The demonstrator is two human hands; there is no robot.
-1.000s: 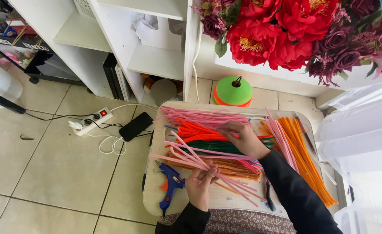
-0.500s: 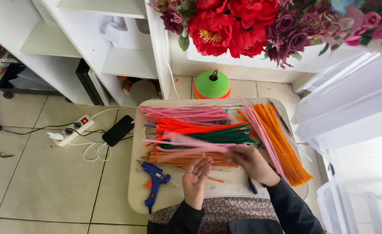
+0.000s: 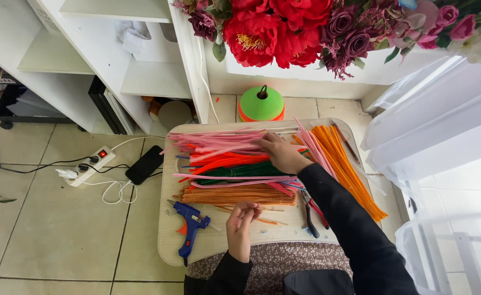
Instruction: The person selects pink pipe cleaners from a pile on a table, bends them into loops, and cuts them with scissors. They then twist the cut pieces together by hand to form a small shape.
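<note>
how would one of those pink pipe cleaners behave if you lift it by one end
A pink pipe cleaner is long and very thin, so it would probably droop or bend rather than stay rigid. It looks light and fuzzy, so likely not slippery. Lying among the others under the right hand, it might drag neighbours along.

A single head camera looks almost straight down from above the seated person, fairly near the low desk (image 3: 169, 240), which fills the middle of the frame. The floor (image 3: 44, 235) lies to the left, shelves (image 3: 142, 82) and flowers (image 3: 306, 27) along the top edge.
</note>
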